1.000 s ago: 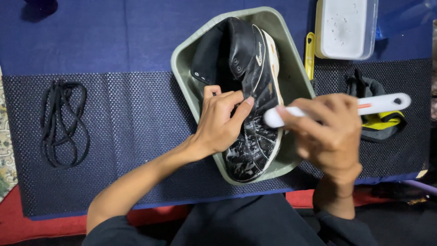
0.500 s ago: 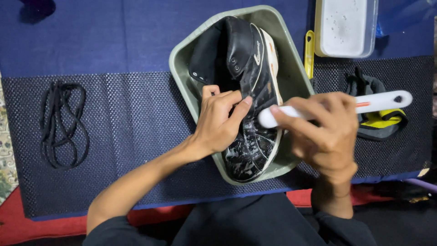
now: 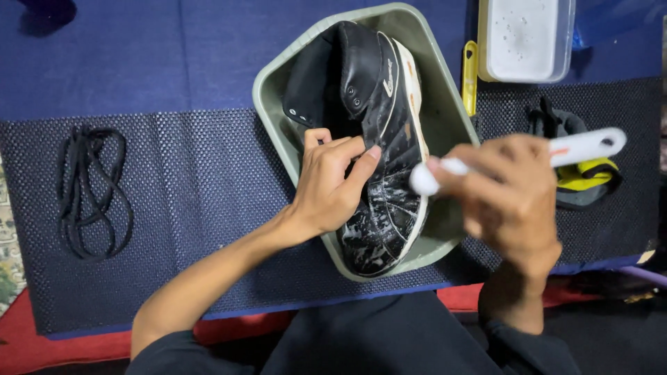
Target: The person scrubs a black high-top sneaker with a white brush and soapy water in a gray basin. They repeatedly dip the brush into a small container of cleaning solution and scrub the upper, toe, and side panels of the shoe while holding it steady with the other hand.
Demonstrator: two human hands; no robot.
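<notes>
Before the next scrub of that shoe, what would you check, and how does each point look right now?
1. Left hand steadies the shoe: ok, its fingers rest on the upper.
2. Shoe sits inside the tray: ok.
3. Right hand has a firm grip on the brush: ok, though blurred.
4. Brush head meets the shoe: cannot tell, too blurred.
5. Suds on the shoe: ok, white foam near the toe.
6. Laces out of the way: ok, they lie on the mat, far left.
</notes>
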